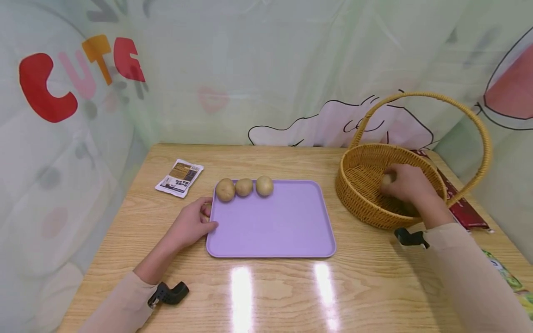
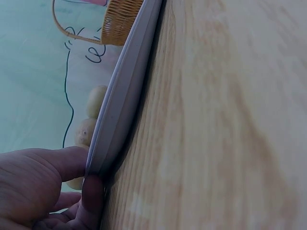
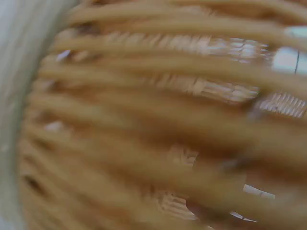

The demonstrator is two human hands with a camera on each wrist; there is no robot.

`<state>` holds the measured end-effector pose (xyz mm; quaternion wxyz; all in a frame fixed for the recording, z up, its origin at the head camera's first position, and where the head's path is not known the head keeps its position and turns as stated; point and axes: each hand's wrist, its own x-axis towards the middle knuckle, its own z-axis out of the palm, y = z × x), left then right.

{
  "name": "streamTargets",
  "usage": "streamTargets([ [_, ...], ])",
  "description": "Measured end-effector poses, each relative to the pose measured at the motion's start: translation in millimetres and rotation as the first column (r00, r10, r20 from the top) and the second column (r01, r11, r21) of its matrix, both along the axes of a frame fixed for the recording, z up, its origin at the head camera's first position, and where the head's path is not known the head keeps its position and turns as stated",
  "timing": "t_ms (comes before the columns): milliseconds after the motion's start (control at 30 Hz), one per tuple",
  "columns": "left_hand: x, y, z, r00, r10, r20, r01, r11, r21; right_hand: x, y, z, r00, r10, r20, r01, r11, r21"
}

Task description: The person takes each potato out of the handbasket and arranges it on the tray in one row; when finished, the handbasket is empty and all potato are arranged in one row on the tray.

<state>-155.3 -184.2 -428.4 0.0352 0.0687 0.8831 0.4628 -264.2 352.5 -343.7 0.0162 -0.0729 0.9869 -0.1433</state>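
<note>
A pale purple rectangular tray (image 1: 270, 222) with rounded corners lies flat, its left edge pinched by the left hand (image 1: 191, 223). Three tan, roundish potatoes (image 1: 244, 187) sit in a row at its far left corner. To the right stands an upright golden wicker basket (image 1: 362, 209) with a tall arched handle; inside, the right hand (image 1: 410, 182) grips another potato (image 1: 388, 179), mostly hidden.

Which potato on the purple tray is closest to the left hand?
The leftmost potato, at the far left corner of the tray, is closest to the left hand. The middle potato and the rightmost potato sit farther along the row.
</note>
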Motion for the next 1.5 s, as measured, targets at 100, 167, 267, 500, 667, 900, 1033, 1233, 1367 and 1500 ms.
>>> streamTargets([
  [100,0.0,-0.4,-0.1,1.0,0.002,0.0,-0.002,1.0,0.0,-0.6,-12.0,11.4,0.999,0.022,-0.032,-0.023,1.0,-0.01],
  [167,0.0,-0.6,0.0,1.0,0.002,-0.001,-0.002,1.0,0.0,-1.1,-20.9,18.7,0.998,0.036,-0.05,-0.036,0.999,-0.015],
  [267,0.1,-0.8,0.0,1.0,0.0,-0.002,0.0,1.0,0.002,0.7,-37.1,30.3,0.995,0.054,-0.08,-0.056,0.998,-0.029],
  [500,0.0,-0.4,0.1,1.0,-0.002,0.007,0.002,1.0,0.001,9.4,-73.2,51.2,0.979,0.127,-0.159,-0.133,0.991,-0.028],
  [667,0.3,-0.2,0.6,1.0,0.001,0.012,-0.001,1.0,0.003,14.0,-102.3,58.6,0.971,0.188,-0.147,-0.198,0.978,-0.059],
  [900,0.7,0.4,0.1,1.0,0.005,-0.001,-0.005,1.0,-0.001,17.0,-138.1,47.8,0.947,0.301,-0.116,-0.313,0.943,-0.11],
  [1033,1.3,1.0,0.4,1.0,0.011,-0.003,-0.011,1.0,0.005,10.4,-156.1,30.4,0.91,0.397,-0.119,-0.411,0.901,-0.14],
  [1233,0.9,0.1,-0.9,1.0,0.009,-0.005,-0.009,1.0,0.007,-1.6,-183.9,0.5,0.845,0.525,-0.105,-0.535,0.834,-0.134],
  [1367,-0.2,0.4,-0.9,1.0,0.01,-0.003,-0.01,1.0,0.007,-7.3,-200.1,-14.6,0.832,0.545,-0.107,-0.553,0.829,-0.078],
  [1500,-1.0,0.7,-0.1,1.0,0.009,-0.007,-0.008,1.0,0.012,-11.7,-213.0,-25.3,0.829,0.55,-0.103,-0.557,0.828,-0.06],
])
